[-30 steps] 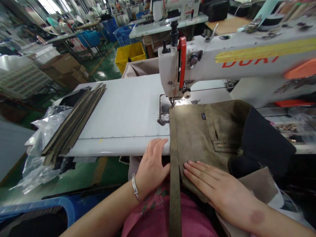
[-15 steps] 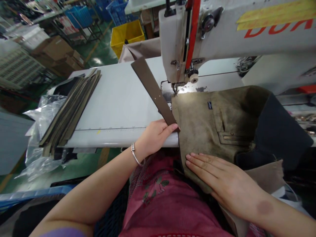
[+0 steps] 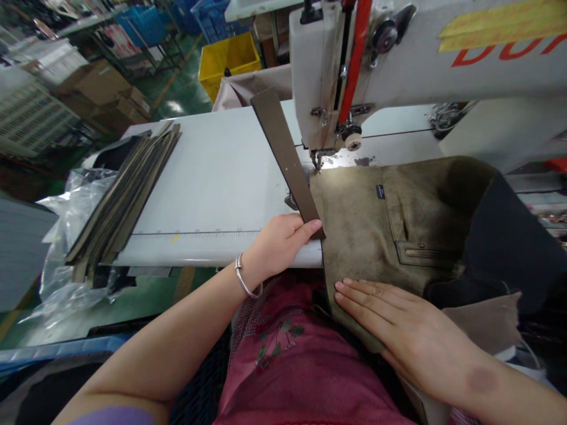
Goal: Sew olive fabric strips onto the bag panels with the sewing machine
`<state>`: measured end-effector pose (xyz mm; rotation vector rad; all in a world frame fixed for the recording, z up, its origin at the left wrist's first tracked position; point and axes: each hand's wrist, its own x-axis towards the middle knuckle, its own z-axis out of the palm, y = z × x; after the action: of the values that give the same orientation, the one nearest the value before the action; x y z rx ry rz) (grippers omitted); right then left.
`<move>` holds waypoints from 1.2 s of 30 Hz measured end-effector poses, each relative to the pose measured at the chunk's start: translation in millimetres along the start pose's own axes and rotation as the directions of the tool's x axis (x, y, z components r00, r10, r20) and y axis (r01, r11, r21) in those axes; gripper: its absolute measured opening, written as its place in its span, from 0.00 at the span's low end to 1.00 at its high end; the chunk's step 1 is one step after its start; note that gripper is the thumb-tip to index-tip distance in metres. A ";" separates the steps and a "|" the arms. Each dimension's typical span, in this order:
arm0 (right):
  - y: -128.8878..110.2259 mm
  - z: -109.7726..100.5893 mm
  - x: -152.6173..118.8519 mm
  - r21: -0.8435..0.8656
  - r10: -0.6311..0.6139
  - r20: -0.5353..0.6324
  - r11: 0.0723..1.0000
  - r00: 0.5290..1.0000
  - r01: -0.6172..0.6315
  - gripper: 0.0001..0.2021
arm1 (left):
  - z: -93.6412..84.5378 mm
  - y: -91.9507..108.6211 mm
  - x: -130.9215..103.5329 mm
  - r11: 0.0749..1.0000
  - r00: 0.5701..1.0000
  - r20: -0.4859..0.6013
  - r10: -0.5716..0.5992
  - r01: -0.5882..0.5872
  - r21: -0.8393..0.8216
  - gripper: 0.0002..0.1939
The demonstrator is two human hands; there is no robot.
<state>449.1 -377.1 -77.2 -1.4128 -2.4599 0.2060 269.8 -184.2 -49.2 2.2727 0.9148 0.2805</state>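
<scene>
Brown strip (image 3: 286, 159), slanting up and away over the white counter (image 3: 212, 177), near end pinched between the thumb and fingers of the left hand (image 3: 277, 245), right at the left edge of the olive panel (image 3: 354, 218). On the near part of that panel, the right hand (image 3: 407, 324), palm down, fingers stretched out flat, grasping nothing. Higher up the panel, a small dark label (image 3: 380, 192) and a zipped pocket (image 3: 427, 254); off to its right, a dark fabric flap (image 3: 509, 236). At the far left corner, the presser foot (image 3: 316, 160) of the sewing machine (image 3: 425, 71). Over to the left, a stack of strips (image 3: 128, 195), clear plastic (image 3: 55, 242) alongside. Farther back, a yellow crate (image 3: 228, 62).
</scene>
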 end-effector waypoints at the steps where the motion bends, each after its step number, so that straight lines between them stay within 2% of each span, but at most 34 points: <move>1: 0.1 -0.9 0.8 -0.002 0.001 0.000 1.000 1.000 -0.001 0.33 | -0.2 -0.6 0.2 1.000 1.000 0.014 -0.004 0.004 -0.007 0.26; 5: 0.4 -4.1 3.7 -0.006 -0.002 -0.011 1.000 1.000 0.002 0.32 | -0.2 -2.1 0.7 1.000 0.999 0.035 -0.014 0.015 -0.023 0.26; 7: 0.4 -4.6 4.1 -0.010 0.004 -0.014 1.000 1.000 -0.004 0.32 | 0.9 -0.6 -0.8 0.999 0.999 0.041 0.033 -0.033 0.006 0.25; 9: 0.1 -3.6 3.6 -0.030 -0.003 -0.028 1.000 1.000 0.002 0.32 | 3.5 2.8 -5.6 0.986 0.987 0.070 0.145 -0.150 0.077 0.23; 12: 0.1 0.0 2.4 -0.091 -0.045 -0.065 0.995 0.997 0.039 0.29 | 11.0 8.2 -19.5 0.910 0.948 0.149 0.281 -0.312 0.272 0.16; 15: 1.8 1.3 2.6 -0.162 -0.108 -0.090 0.982 0.990 0.092 0.23 | 20.7 8.2 -35.3 0.818 0.932 0.178 0.315 -0.361 0.447 0.19; 19: 6.0 -7.2 7.3 -0.224 -0.162 -0.031 0.963 0.986 0.151 0.20 | 27.6 2.0 -44.2 0.775 0.924 0.158 0.348 -0.378 0.507 0.21; 24: 11.1 -14.4 16.2 -0.227 -0.172 -0.023 0.960 0.985 0.162 0.20 | 25.0 -4.9 -33.0 0.763 0.920 0.154 0.360 -0.385 0.520 0.20; 30: 16.0 -9.0 24.1 -0.176 -0.070 -0.073 0.983 0.995 0.056 0.26 | 16.8 -10.8 -12.6 0.739 0.920 0.170 0.352 -0.385 0.553 0.21; 36: 27.7 -14.8 36.6 -0.121 -0.047 -0.089 0.992 0.995 0.036 0.32 | 9.9 -17.7 6.8 0.723 0.916 0.175 0.361 -0.393 0.568 0.20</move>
<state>459.3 -331.9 -63.9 -1.3833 -2.4599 -0.0157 269.4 -175.0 -68.5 3.0460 0.5350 0.1094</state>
